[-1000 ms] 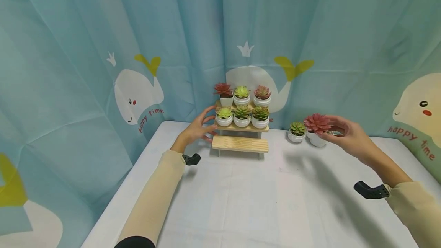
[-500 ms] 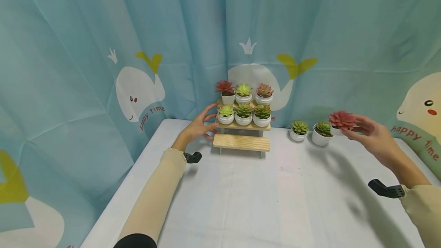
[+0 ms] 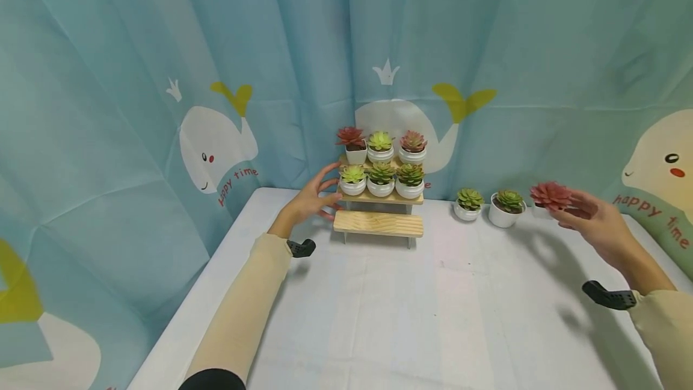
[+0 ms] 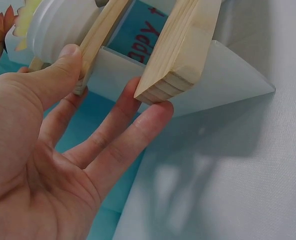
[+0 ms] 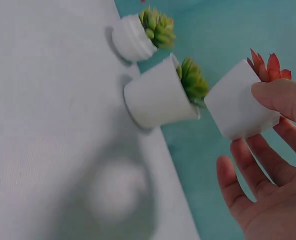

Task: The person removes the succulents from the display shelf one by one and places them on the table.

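My right hand (image 3: 603,227) pinches a small potted red succulent (image 3: 550,195) by its white pot, between thumb and fingers. In the right wrist view the pot (image 5: 240,102) is tilted and seen from the side, at the table's far edge. My left hand (image 3: 310,202) rests at the left side of a three-tier wooden plant stand (image 3: 378,223). In the left wrist view its spread fingers touch the plank ends, with the thumb (image 4: 70,57) against the middle plank and fingertips at the lowest plank (image 4: 175,65). Small potted succulents (image 3: 381,176) fill the upper two tiers; the lowest is bare.
Two green succulents in white pots, a ribbed one (image 3: 468,204) and a plain one (image 3: 506,208), stand on the white table (image 3: 390,318) right of the stand. Behind hangs a blue curtain (image 3: 303,47) with whale prints.
My right hand has carried the red succulent rightward from in front of the plain-potted green one to its right, then slightly lower. My left hand stays at the stand.
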Demonstrator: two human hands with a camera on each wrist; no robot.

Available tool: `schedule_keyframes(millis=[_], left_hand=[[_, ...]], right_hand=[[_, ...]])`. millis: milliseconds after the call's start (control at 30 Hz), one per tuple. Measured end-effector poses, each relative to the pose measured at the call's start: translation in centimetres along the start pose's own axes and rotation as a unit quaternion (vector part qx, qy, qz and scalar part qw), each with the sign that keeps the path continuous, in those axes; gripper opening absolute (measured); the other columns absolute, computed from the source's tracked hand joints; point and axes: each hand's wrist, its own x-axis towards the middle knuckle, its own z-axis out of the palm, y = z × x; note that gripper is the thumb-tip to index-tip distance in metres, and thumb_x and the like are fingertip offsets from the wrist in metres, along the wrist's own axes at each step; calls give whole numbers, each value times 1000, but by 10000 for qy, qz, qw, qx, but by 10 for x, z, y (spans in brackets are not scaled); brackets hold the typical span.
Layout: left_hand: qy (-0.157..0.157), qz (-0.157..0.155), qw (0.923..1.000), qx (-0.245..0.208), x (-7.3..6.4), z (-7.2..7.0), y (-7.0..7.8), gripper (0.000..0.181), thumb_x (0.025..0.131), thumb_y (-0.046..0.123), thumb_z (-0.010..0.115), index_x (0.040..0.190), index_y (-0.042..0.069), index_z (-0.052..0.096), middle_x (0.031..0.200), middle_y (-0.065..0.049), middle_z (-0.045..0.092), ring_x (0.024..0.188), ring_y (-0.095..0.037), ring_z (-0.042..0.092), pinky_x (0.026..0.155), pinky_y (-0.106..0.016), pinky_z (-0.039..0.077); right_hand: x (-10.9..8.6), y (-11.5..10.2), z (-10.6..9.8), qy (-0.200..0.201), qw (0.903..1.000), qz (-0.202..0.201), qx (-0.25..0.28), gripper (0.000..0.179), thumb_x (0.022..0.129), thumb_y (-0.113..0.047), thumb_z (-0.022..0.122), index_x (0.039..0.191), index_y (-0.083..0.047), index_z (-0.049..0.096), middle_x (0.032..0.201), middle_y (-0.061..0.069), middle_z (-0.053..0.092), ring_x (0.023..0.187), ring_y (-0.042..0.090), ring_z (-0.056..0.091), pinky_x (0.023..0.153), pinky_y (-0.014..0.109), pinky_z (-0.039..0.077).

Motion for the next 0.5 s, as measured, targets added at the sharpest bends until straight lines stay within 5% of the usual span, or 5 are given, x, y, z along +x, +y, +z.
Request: schedule_keyframes(millis=[200, 333, 400, 500], left_hand=[[-15, 1, 10000, 32, -1, -3, 0, 79, 104, 15, 63, 164, 40, 18, 169, -15, 20, 119, -52, 60, 80, -64, 58], [13, 32, 10000, 12, -2, -3, 0, 79, 104, 13, 63, 164, 40, 19, 169, -15, 20, 122, -54, 58, 77, -63, 59], [14, 47, 10000, 5, -1, -3, -1, 79, 104, 13, 64, 164, 40, 19, 168, -15, 21, 121, -55, 58, 76, -61, 59], [5, 36, 10000, -21, 0, -2, -2, 79, 104, 13, 64, 163, 41, 20, 168, -14, 22, 118, -53, 60, 74, -57, 61]], right_hand=[[5, 19, -3, 146, 9994, 308, -79, 56, 98, -6, 70, 147, -10, 44, 109, -29, 64, 94, -9, 65, 73, 18, 58], [10, 31, -2, 289, 9950, 615, -735, 79, 99, -21, 72, 160, 2, 26, 110, -32, 55, 93, -15, 59, 75, 19, 58], [11, 36, -3, 323, 9898, 782, -1149, 89, 100, -30, 71, 161, 7, 18, 118, -20, 56, 95, -17, 54, 76, 17, 57], [12, 42, -5, 310, 9818, 1022, -1568, 93, 101, -39, 67, 161, 9, 13, 142, 16, 51, 108, 2, 56, 75, 14, 55]])
